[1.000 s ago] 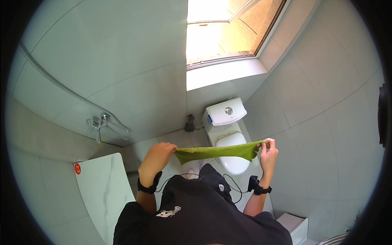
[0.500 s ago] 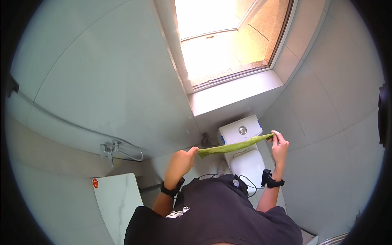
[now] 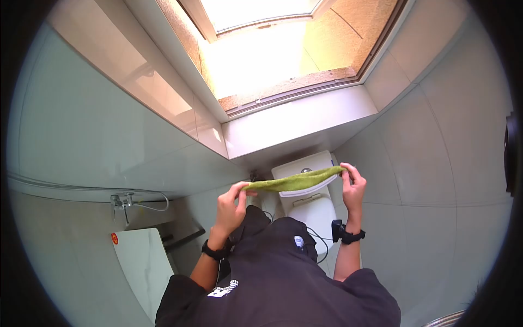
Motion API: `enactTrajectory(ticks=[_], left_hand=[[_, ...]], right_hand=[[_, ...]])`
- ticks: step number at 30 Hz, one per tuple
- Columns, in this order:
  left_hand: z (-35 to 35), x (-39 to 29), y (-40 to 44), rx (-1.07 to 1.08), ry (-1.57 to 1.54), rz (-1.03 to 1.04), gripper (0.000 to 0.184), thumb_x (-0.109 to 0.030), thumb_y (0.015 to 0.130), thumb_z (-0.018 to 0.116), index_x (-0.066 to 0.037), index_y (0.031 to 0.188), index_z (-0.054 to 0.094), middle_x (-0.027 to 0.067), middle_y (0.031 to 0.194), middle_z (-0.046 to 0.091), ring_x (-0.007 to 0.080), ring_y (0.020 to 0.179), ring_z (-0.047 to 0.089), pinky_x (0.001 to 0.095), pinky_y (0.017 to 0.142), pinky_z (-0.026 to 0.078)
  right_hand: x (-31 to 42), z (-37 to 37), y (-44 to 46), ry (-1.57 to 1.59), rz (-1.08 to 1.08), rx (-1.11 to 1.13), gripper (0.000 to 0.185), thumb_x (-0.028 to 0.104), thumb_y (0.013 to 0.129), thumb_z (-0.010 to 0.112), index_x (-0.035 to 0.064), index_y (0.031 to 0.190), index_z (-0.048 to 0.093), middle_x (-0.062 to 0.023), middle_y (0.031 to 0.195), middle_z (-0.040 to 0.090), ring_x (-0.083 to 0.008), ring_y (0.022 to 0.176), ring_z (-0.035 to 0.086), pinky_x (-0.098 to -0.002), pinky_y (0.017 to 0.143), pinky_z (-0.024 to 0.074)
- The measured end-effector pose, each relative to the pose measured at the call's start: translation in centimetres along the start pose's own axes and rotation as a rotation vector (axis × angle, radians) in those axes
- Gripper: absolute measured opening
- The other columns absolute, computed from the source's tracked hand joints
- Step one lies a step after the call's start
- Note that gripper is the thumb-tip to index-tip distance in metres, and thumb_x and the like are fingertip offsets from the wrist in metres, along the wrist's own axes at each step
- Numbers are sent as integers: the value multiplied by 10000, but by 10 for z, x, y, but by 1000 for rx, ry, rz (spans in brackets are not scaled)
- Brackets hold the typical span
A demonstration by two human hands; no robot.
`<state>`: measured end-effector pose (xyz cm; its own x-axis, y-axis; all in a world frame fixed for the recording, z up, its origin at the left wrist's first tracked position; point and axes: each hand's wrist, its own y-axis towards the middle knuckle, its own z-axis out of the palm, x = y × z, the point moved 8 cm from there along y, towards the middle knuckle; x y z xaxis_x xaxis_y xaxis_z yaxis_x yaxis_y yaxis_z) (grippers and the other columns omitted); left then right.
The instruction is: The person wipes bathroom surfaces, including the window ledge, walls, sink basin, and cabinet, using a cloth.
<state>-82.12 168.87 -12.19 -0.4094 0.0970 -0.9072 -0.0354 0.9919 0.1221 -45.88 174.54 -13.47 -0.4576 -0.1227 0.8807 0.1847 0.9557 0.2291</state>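
Observation:
A green cloth (image 3: 297,181) hangs stretched between my two hands, folded into a long strip. My left hand (image 3: 231,206) pinches its left end between thumb and fingers. At the other end, my right hand (image 3: 353,185) grips the cloth's tip, a little higher in the view. Beneath the strip is a white toilet (image 3: 315,215), its tank (image 3: 283,170) partly covered by the cloth. Both wrists wear black straps, and a dark device sits on the right one.
An open window (image 3: 261,60) with a white sill (image 3: 299,121) is ahead. On the left wall is a shower mixer (image 3: 122,201) with a hose. A white marble-patterned panel (image 3: 139,261) stands at lower left. Thin black cables (image 3: 322,240) run by my right forearm.
My view has turned, so the window and toilet sit further left. Both hands have shifted left and slightly up in view, still holding the cloth, which looks broader in the middle.

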Motion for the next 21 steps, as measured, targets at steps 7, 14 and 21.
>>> enactTrajectory(ticks=[7,14,21], left_hand=[[17,67,81,-339,210,-29,447,-11,902,541,91,1336,513,336,1157,637,480,1059,640,497,929,517],[98,202,177,-253,504,-166,722,-135,935,542,166,1498,204,400,1314,481,495,1264,450,497,1111,371],[67,249,216,-408,793,-219,804,-341,993,532,131,1532,168,412,1401,435,531,1349,396,541,1182,274]], right_hand=[[-24,99,103,-77,-131,172,295,84,952,620,5,1235,651,-229,1107,712,-357,986,704,-407,896,545],[-124,269,142,-676,-251,340,743,317,994,583,-58,1551,265,-285,1165,622,-436,1163,545,-488,1095,395],[-90,351,127,-780,-420,275,777,399,1008,519,-59,1564,227,-264,1161,641,-414,1174,565,-520,1167,310]])
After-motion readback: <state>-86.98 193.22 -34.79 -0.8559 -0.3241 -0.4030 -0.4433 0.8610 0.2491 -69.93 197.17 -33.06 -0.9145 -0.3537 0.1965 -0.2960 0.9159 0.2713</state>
